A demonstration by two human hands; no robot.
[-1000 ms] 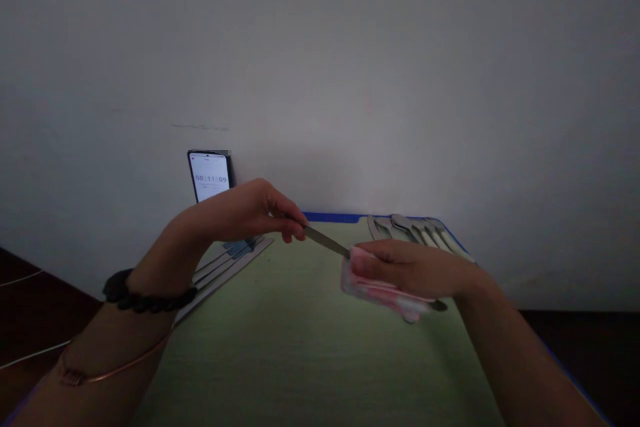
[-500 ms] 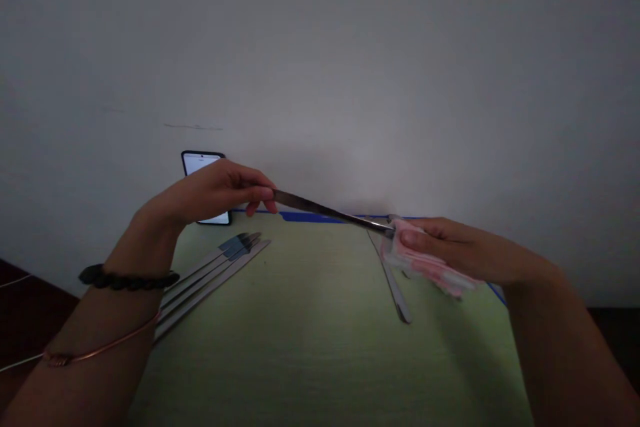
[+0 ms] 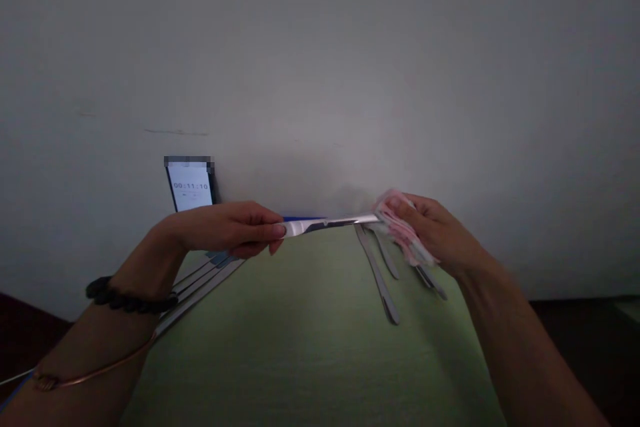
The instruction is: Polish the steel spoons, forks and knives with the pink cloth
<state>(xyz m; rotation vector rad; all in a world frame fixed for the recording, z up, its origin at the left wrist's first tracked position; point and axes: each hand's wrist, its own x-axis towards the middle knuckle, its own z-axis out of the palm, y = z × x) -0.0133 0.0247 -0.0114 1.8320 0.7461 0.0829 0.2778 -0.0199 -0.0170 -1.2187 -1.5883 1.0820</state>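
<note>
A shiny metal table knife (image 3: pixel 327 223) spans the gap between my hands, held nearly level above the table. My left hand (image 3: pixel 240 228) pinches its left end between thumb and fingers. On the other end, my right hand (image 3: pixel 430 223) is closed around a pink and white cloth (image 3: pixel 400 227) folded over the knife, so that end is hidden. Below my right hand several more table knives (image 3: pixel 377 273) lie on the table. Under my left wrist several metal knives (image 3: pixel 200 290) lie side by side, partly covered by my forearm.
A phone (image 3: pixel 190 183) showing a timer leans against the pale wall (image 3: pixel 320 67) behind my left hand. The light green tabletop (image 3: pixel 310 347) reaches back to the wall, with a blue strip (image 3: pixel 303 218) at its far edge.
The knife has gone from slanting down to the right to nearly level and looks turned. My left hand has lowered; my right hand and cloth have risen slightly. The view has shifted a little.
</note>
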